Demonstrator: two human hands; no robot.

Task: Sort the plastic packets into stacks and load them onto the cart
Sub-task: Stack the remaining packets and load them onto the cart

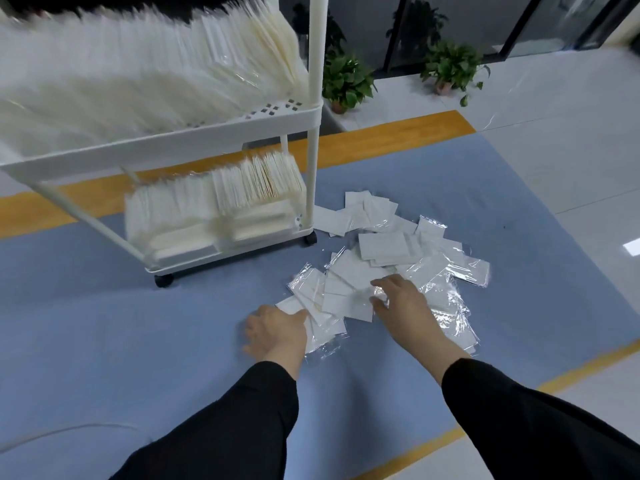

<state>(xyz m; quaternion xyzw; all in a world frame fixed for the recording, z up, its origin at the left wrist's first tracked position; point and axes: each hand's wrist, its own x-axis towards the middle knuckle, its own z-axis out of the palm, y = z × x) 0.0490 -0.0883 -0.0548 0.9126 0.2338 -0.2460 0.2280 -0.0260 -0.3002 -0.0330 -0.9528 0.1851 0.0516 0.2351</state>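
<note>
A loose heap of clear plastic packets point(388, 258) with white inserts lies spread on the blue floor mat point(138, 323). My left hand point(277, 332) rests on the heap's near left edge, fingers laid on a packet point(291, 304). My right hand point(401, 299) lies on the middle of the heap, its fingers and thumb closing on a packet point(346, 303). The white wheeled cart point(221, 128) stands at the left, its upper shelf and bottom shelf point(228, 244) filled with upright rows of packets.
Black castors point(163, 280) of the cart sit on the mat close to the heap. An orange band point(381, 136) borders the mat at the back. Potted plants point(346, 81) stand on a ledge behind. Pale glossy tiles point(571, 168) lie to the right.
</note>
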